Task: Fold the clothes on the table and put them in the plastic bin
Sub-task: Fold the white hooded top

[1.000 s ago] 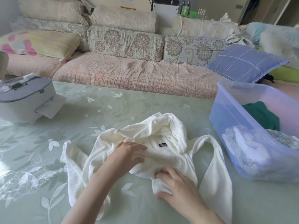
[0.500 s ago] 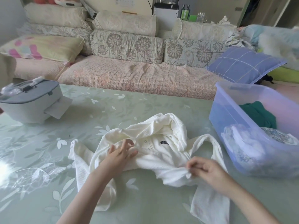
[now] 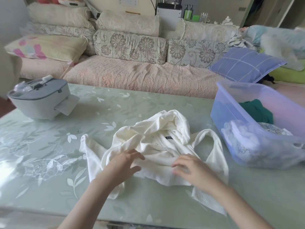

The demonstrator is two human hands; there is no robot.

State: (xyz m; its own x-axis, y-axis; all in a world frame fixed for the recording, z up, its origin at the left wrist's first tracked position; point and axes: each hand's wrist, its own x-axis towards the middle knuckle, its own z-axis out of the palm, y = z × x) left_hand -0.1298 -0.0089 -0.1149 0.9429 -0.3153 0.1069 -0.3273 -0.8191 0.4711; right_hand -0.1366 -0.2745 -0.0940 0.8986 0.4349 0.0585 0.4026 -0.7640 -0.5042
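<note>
A cream hooded top (image 3: 158, 142) lies crumpled in the middle of the pale green table (image 3: 49, 146), hood toward the sofa, sleeves spread left and right. My left hand (image 3: 125, 162) rests flat on its lower front with fingers spread. My right hand (image 3: 189, 167) lies just right of it on the lower hem, fingers loosely extended and blurred. The translucent blue plastic bin (image 3: 221, 106) stands at the right and holds a green garment (image 3: 257, 111) and white clothes (image 3: 242, 138).
A grey lidded tissue box (image 3: 39, 101) with a tissue sticking out stands at the table's far left. Behind the table runs a sofa (image 3: 142, 76) with floral cushions and a blue checked pillow (image 3: 245, 65). The table's near edge is close below my forearms.
My right hand let go of the pinched hem and moved left onto the top's lower front. My left hand slid down and flattened. The lower part now lies smoother.
</note>
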